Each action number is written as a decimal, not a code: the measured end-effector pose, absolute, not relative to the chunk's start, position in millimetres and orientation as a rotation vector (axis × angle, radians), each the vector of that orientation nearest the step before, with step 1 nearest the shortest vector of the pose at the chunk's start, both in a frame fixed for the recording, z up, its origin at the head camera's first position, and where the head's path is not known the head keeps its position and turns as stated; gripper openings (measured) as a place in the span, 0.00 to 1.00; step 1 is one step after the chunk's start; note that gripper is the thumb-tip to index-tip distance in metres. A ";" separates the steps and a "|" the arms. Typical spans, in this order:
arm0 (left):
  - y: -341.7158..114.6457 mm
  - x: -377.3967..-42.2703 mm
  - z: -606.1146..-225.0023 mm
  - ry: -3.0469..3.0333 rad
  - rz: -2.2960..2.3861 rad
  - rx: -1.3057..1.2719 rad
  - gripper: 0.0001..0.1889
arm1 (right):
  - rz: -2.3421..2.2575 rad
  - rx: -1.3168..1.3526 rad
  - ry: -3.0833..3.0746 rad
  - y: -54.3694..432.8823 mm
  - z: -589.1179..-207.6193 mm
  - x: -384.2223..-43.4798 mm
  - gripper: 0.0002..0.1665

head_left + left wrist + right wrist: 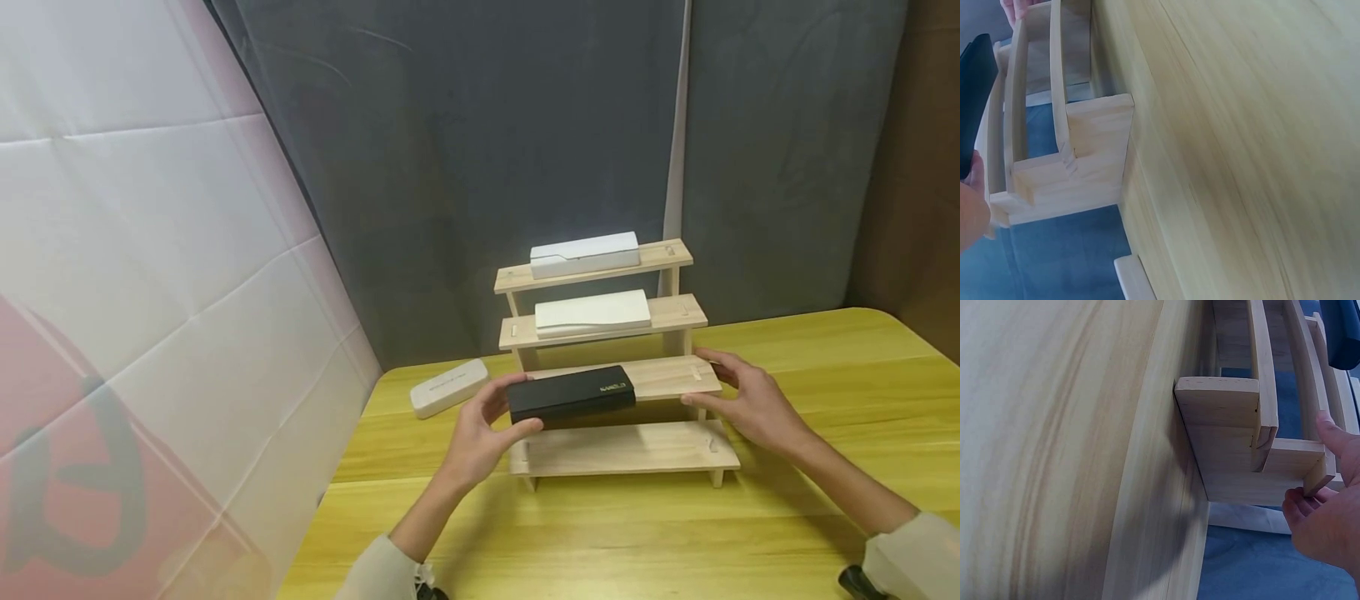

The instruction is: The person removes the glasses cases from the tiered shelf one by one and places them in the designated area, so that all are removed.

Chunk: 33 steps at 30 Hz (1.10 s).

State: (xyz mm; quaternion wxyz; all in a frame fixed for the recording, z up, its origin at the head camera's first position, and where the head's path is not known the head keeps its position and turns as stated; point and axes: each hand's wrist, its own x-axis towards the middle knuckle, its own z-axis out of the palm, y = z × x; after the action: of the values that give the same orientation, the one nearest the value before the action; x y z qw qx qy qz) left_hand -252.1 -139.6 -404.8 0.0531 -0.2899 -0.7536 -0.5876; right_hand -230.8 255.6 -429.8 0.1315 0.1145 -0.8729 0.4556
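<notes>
A black glasses case (572, 392) with small gold lettering is held by its left end between the thumb and fingers of my left hand (476, 442). It hovers over the second-lowest step of a pale wooden tiered stand (630, 450); both wrist views show the dark case raised off the boards. My right hand (761, 408) grips the right end of that same step, thumb on top and fingers behind in the right wrist view. One white glasses case (585, 257) lies on the top step, and another white case (592, 313) on the step below it.
On the yellow wood-grain table (600, 542), left of the stand, lies a third white case (448, 388) with faint lettering. A dark grey curtain (480, 167) hangs behind. White fabric (150, 217) with a pink print closes off the left side.
</notes>
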 end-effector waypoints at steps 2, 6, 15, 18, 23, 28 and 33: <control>-141.7 -251.8 -404.8 -2.290 -1.780 -0.878 0.32 | 1.321 0.334 -2.533 255.9 -430.0 -230.9 0.50; -145.7 -251.8 -404.2 -2.285 -1.766 -0.890 0.32 | 1.318 0.335 -2.532 256.2 -430.1 -230.8 0.49; -156.0 -252.4 -404.0 -2.277 -1.760 -0.896 0.32 | 1.318 0.340 -2.530 256.6 -429.4 -229.6 0.49; -159.7 -252.7 -404.4 -2.279 -1.758 -0.882 0.32 | 1.312 0.350 -2.520 256.6 -429.9 -229.8 0.49; -164.8 -253.9 -405.0 -2.267 -1.750 -0.878 0.31 | 1.314 0.361 -2.509 255.9 -430.3 -230.0 0.48; -169.8 -255.0 -406.8 -2.268 -1.734 -0.878 0.31 | 1.317 0.357 -2.516 255.4 -430.2 -229.9 0.48; -175.6 -255.3 -408.0 -2.275 -1.735 -0.864 0.32 | 1.319 0.356 -2.520 255.4 -430.4 -229.5 0.48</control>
State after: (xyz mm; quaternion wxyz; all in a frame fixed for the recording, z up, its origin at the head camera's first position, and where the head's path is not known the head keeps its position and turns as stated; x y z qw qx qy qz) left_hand -255.3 -175.6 -408.0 0.0763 -0.2882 -0.7590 -0.5789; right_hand -229.5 255.4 -430.4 0.1372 0.1229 -0.8708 0.4558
